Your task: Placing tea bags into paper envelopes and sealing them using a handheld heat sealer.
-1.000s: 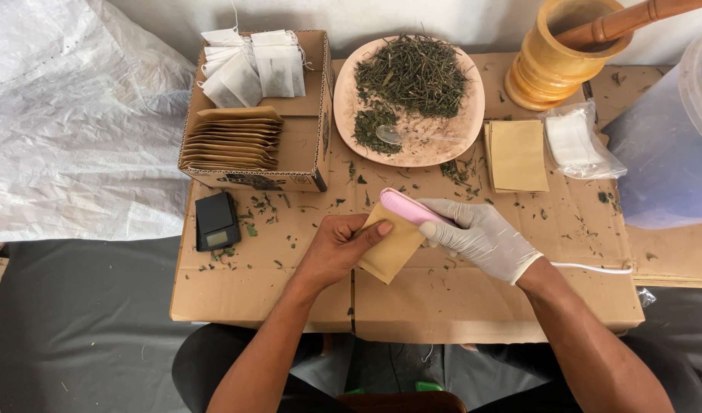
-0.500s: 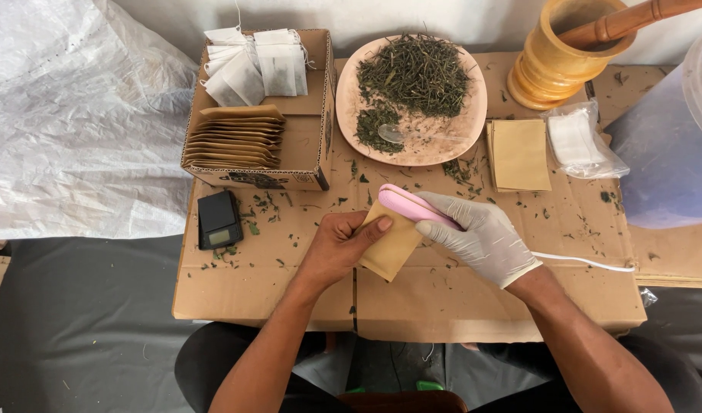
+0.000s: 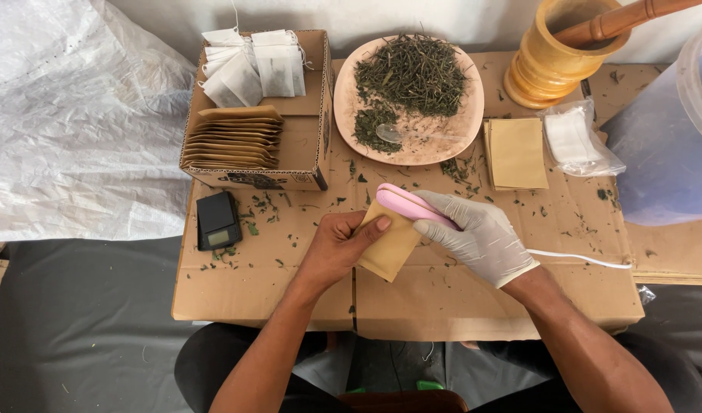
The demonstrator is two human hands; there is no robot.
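Observation:
My bare left hand (image 3: 337,245) pinches a small tan paper pouch (image 3: 391,246) by its left side, thumb on top. My right hand (image 3: 481,233), in a white glove, grips a pink handheld sealer (image 3: 412,205) whose jaws are clamped across the pouch's top edge. A white cord (image 3: 576,258) trails from the sealer to the right. Both hands hover over a cardboard work surface (image 3: 443,298) strewn with bits of dried herb.
A cardboard box (image 3: 305,141) holds stacked tan pouches (image 3: 232,138) and white tea bags (image 3: 248,61). A pink plate (image 3: 473,115) bears dried herbs and a spoon. A small black scale (image 3: 217,220), loose tan pouches (image 3: 517,153), a bag of white filters (image 3: 576,138), a wooden mortar (image 3: 554,57) and a plastic tub (image 3: 672,138) stand around.
Both hands with the pouch and sealer have stayed nearly still; the sealer remains clamped on the pouch's top edge.

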